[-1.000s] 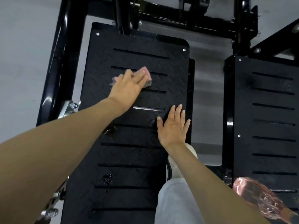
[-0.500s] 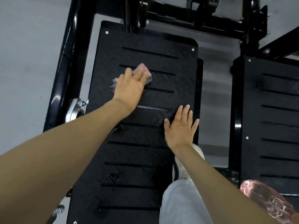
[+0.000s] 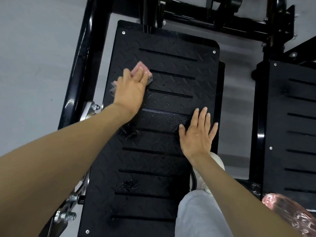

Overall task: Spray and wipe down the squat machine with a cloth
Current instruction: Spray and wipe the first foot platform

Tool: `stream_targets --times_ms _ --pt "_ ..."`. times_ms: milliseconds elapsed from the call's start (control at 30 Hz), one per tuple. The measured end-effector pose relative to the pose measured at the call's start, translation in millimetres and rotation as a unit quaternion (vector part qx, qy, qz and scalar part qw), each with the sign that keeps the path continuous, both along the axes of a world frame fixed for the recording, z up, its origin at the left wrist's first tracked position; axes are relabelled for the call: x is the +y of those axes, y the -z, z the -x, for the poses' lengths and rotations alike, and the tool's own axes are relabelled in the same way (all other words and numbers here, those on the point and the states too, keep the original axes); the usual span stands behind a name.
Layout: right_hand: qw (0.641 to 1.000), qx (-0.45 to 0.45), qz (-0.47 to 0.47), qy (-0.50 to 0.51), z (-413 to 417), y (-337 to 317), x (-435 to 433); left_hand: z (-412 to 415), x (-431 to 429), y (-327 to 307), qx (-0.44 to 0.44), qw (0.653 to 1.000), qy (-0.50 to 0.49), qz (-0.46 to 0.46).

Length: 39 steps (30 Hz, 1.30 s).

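The squat machine's left foot plate is black diamond-tread metal with long slots. My left hand lies flat on a pink cloth and presses it onto the plate's upper left part; only the cloth's edges show past my fingers. My right hand rests flat with spread fingers on the plate's right side, holding nothing. Wet splashes glisten lower on the plate. A pink translucent spray bottle lies at the bottom right.
A second black foot plate stands to the right across a gap of grey floor. The black frame tube runs along the left, with bolted brackets below. My light-trousered leg and a white shoe sit beside the plate.
My left hand has slid the cloth leftward across the upper plate toward its left edge. My right hand has stayed planted in the same spot.
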State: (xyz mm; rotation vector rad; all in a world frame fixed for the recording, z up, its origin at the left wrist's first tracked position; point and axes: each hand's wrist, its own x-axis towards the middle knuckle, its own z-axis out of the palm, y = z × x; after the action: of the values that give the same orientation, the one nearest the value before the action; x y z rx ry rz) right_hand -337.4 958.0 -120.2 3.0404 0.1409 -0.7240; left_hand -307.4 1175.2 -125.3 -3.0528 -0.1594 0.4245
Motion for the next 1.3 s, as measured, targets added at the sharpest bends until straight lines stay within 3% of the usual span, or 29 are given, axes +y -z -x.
stream_targets --times_ms 100,167,233,367,433,500,600,633,833,900,1033,1100,1200,1300 --pt "1.0 0.009 -0.006 -0.007 0 -1 5 8 -13 -1 0.01 0.988 0.144 0.049" --pt "1.0 0.012 -0.007 -0.015 0 -1 9 8 -5 -5 0.038 0.973 0.228 0.032" --pt "1.0 0.015 -0.01 -0.02 0 -1 13 5 15 -7 0.043 0.979 0.199 0.01" --pt "0.999 0.026 -0.015 -0.023 2 1 19 10 33 -1 0.008 0.999 -0.03 0.009" --pt "0.999 0.026 -0.008 -0.027 3 2 20 12 22 5 0.004 0.997 -0.078 0.016" --pt "0.999 0.026 -0.002 -0.03 3 2 21 16 9 6 -0.006 0.998 -0.045 0.053" --pt "0.999 0.029 0.002 -0.029 2 1 23 26 15 1 -0.003 0.989 0.128 0.073" --pt "0.999 0.029 0.003 -0.029 1 1 23 29 25 -2 -0.005 0.986 0.142 0.084" --pt "0.999 0.026 0.005 -0.037 2 1 21 35 36 1 -0.052 0.987 -0.128 0.086" --pt "0.999 0.024 0.006 -0.038 2 2 21 40 19 4 -0.058 0.988 -0.105 0.103" --pt "0.999 0.025 0.002 -0.039 1 1 21 61 29 11 -0.081 0.986 0.075 0.129" --pt "0.999 0.024 0.001 -0.041 1 1 19 66 48 13 -0.099 0.987 0.033 0.121" --pt "0.999 0.024 0.005 -0.046 2 1 18 70 44 11 -0.124 0.977 -0.125 0.118" --pt "0.999 0.024 0.004 -0.042 1 1 20 77 16 9 -0.111 0.982 -0.075 0.136"
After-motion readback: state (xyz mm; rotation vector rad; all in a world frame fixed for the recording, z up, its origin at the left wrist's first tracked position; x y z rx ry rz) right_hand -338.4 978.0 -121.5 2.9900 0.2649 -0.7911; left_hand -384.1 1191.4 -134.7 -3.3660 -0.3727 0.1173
